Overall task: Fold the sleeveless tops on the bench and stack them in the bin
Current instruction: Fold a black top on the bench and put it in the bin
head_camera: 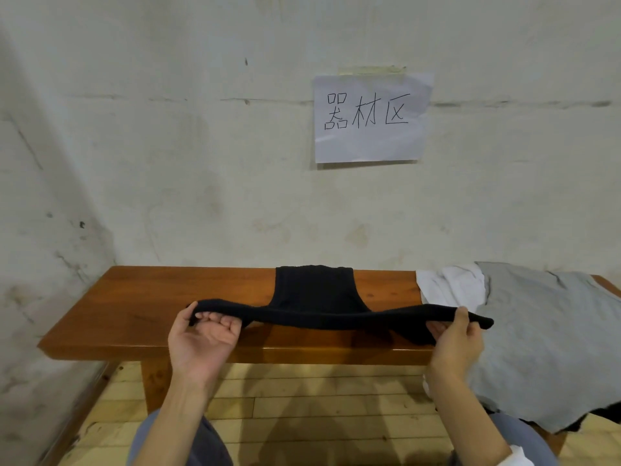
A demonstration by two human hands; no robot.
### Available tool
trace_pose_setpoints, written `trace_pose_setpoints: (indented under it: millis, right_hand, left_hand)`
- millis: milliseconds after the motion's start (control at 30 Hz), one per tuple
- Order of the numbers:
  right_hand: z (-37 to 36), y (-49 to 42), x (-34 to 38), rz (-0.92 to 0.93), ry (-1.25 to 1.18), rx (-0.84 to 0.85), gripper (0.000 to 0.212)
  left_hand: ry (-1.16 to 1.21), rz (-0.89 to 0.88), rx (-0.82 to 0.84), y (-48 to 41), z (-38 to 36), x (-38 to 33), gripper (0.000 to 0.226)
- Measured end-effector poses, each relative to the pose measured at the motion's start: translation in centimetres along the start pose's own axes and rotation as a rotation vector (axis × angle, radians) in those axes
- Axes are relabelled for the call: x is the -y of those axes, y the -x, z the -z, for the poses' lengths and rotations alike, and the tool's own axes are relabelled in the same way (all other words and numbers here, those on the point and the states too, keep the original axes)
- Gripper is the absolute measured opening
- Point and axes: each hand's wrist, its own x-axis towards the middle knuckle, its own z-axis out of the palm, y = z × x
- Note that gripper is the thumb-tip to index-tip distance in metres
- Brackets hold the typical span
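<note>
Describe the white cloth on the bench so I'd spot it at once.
Find the paper sign on the wall and drop to the wooden bench below. Between the black top and a big grey top lies a crumpled white top. It is the only white cloth on the bench.

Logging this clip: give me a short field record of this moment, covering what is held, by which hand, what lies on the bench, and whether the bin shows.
held item: black top, far part lying on the bench, near edge lifted and stretched between the hands
left hand: grips the top's left end
right hand: pinches the top's right end
bench: wooden, against the wall
waiting: white garment and grey garment at the bench's right end
bin: not in view
wall: paper sign
</note>
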Motion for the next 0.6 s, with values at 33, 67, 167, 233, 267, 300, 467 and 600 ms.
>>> trace_pose_setpoints:
  millis: [33, 67, 167, 233, 267, 300, 467, 600]
  right_hand:
    - [0.0, 0.1, 0.3, 0.020, -0.015, -0.010, 0.023]
    - [0.0, 0.2, 0.6, 0.044, -0.027, -0.023, 0.023]
    - [0.1, 0.4, 1.3, 0.125, -0.024, -0.050, 0.026]
    - [0.2, 0.5, 1.5, 0.155, 0.003, -0.039, 0.028]
    - [0.2, 0.5, 1.5, 0.160, 0.011, -0.028, 0.028]
    - [0.3, 0.5, 1.4, 0.157, 0.019, -0.016, 0.028]
    - [0.1, -0.2, 0.3, 0.122, 0.073, 0.043, 0.025]
    - [-1.5, -1.5, -0.3, 0.125, 0.118, 0.049, 0.025]
  left_hand:
    - [0.009, 0.006, 0.021, 0.2, -0.3, 0.1, 0.023]
    - [0.023, 0.014, 0.039, 0.4, -0.5, 0.2, 0.023]
    - [0.059, 0.029, 0.091, 0.6, -0.8, 0.2, 0.022]
    - [0.044, 0.031, 0.103, 0.7, -0.9, 0.2, 0.021]
    - [0.037, 0.034, 0.101, 0.6, -0.8, 0.3, 0.020]
    - [0.027, 0.034, 0.096, 0.6, -0.8, 0.4, 0.019]
    - [-0.019, 0.022, 0.046, -0.5, -0.2, 0.9, 0.015]
    - [-0.001, 0.040, 0.000, -3.0, -0.4, 0.8, 0.017]
